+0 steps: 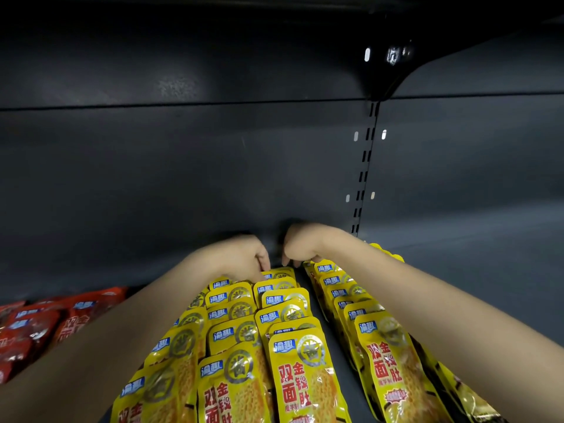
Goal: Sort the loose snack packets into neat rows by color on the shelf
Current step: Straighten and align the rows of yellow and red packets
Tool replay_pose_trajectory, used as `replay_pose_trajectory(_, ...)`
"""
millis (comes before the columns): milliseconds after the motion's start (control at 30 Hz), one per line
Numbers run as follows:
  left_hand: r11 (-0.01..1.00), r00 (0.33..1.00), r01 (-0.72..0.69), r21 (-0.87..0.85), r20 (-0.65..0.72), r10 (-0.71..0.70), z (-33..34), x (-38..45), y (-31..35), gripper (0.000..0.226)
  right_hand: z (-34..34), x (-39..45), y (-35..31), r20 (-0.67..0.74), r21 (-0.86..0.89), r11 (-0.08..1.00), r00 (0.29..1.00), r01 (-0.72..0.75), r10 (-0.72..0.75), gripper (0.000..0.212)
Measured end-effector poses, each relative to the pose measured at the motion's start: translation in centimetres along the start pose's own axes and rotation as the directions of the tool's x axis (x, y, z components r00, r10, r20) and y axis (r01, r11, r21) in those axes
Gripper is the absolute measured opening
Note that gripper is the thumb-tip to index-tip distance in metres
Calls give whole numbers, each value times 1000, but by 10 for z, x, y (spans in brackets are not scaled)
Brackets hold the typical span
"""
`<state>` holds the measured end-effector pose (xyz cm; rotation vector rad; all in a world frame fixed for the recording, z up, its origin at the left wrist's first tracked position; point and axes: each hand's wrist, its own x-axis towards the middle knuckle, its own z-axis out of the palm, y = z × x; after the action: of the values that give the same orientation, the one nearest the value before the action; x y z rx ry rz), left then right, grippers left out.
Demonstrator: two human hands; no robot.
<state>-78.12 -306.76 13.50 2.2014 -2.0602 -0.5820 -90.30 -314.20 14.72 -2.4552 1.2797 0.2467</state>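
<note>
Several rows of yellow snack packets [287, 319] run from the front to the back of the dark shelf [317, 303]. Both my arms reach to the far end of the rows. My left hand [244, 257] lies over the rearmost packets, its fingertips curled down onto the top edge of the last yellow packet [282, 273] in the middle row. My right hand [302, 245] is curled beside it, thumb and fingers pointing down at the same packet's far edge. The fingertips are partly hidden. Another yellow row [366, 331] lies to the right under my right forearm.
Red snack packets [45, 325] lie in a loose overlapping group at the left. The dark back wall [183, 178] stands just behind my hands, with a slotted upright [363, 178] to the right. A narrow bare strip of shelf separates the middle and right yellow rows.
</note>
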Motion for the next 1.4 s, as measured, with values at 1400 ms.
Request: replay_pose_trajectory(1400, 993, 996, -22, -117, 88, 32, 0, 3, -4, 40, 9, 0, -3, -25, 46, 996, 997, 79, -78, 31)
